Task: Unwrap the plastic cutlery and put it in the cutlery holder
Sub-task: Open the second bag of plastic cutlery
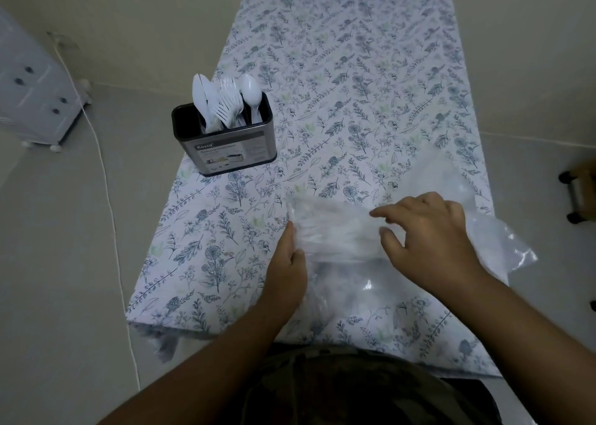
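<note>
Our left hand (288, 263) pinches the left end of a clear plastic packet of cutlery (335, 234), thumb on top and fingers tucked beneath it, near the front edge of the tabletop (225, 279). Our right hand (429, 241) rests over the packet's right end, fingers spread and bent, fingertips pressing into the film; whether it truly pinches the film we cannot tell, since the plastic blurs the contact. Loose empty wrapping (490, 231) lies under and beyond that hand, spilling over the right edge of the tabletop.

The cutlery holder (225, 137) stands at the left edge, well apart from the packet, already carrying white knives, forks and spoons (225, 102) upright in its compartments.

We judge the packet is not yet opened. A hard tear could burst the film and scatter the pieces, some off the front edge. The thin plastic may also stretch rather than split, so our fingers slip. The holder sits close to the left edge; a careless reach could knock it to the floor.
</note>
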A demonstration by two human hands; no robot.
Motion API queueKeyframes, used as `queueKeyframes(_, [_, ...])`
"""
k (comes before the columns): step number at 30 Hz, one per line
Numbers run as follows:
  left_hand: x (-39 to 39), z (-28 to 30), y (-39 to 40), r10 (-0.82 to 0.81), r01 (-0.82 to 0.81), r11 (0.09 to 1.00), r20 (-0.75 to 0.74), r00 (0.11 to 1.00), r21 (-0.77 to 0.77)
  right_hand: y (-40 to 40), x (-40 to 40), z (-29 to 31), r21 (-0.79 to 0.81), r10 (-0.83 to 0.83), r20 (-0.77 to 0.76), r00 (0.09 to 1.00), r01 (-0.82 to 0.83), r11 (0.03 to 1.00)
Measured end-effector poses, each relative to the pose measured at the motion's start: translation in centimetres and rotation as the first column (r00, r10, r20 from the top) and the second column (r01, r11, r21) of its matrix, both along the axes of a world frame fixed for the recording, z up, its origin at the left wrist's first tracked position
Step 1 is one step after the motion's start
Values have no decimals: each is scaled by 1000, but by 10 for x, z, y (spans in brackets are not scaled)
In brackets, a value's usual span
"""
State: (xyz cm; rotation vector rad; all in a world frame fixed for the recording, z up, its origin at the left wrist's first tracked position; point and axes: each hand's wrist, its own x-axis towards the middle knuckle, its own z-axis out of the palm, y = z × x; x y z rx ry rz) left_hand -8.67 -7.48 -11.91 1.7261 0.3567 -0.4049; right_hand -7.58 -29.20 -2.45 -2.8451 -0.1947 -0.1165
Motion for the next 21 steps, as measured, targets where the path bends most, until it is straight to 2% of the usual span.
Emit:
queueKeyframes(5, [-1,5,0,18,-18,1000,19,1000,-3,8,-6,-28,-102,-20,-4,1000,19,995])
queueKeyframes(9, [1,10,-1,23,-23,1000,27,999,-4,8,-5,-47,-71,-35,-52,998,31,997])
queueKeyframes(11, [7,14,-2,13,-13,1000,-17,1000,-19,7,-5,-51,-61,-37,-61,997,33,998])
queueKeyframes(16, [11,22,-10,14,-18,998,-70,997,-58,10,11,-22,-2,-14,76,997,14,1000])
queueKeyframes(21, [10,22,-11,64,-76,989,-104,993,-123,26,18,5,-54,151,209,966,-143,988])
